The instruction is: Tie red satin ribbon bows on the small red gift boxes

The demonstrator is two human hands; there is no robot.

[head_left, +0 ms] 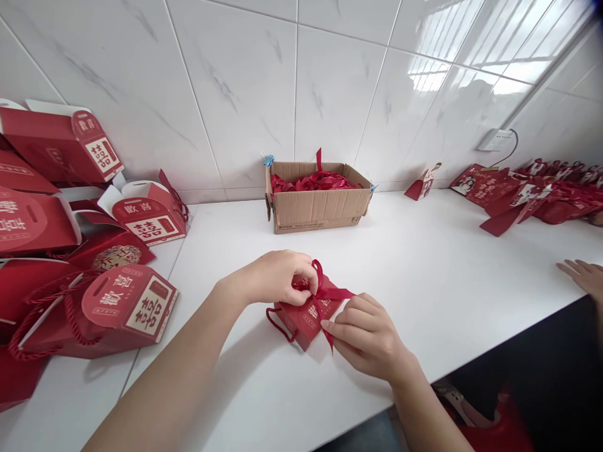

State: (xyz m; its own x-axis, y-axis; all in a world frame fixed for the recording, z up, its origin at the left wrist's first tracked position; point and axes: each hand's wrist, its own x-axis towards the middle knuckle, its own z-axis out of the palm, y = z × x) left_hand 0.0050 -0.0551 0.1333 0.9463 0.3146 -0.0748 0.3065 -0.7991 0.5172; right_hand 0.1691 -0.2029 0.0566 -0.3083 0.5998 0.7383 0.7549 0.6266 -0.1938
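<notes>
A small red gift box (301,326) with pale characters and a twisted cord handle lies on the white table in front of me. Red ribbon (335,293) crosses its top, with a loop standing up and a tail hanging over the near side. My left hand (287,276) is closed over the box's top, thumb and forefinger pinched on the ribbon at the loop. At the right edge of the box, my right hand (367,336) is closed as well, its fingers pinching the ribbon near its tail. My fingers partly cover the knot area.
Behind the box, an open cardboard box (323,210) holds a heap of red ribbon. Several red gift boxes (117,307) are stacked at left. A small red box (423,182) and a pile of red packages (556,194) stand along the wall at right. Another person's hand (584,276) rests at the right edge.
</notes>
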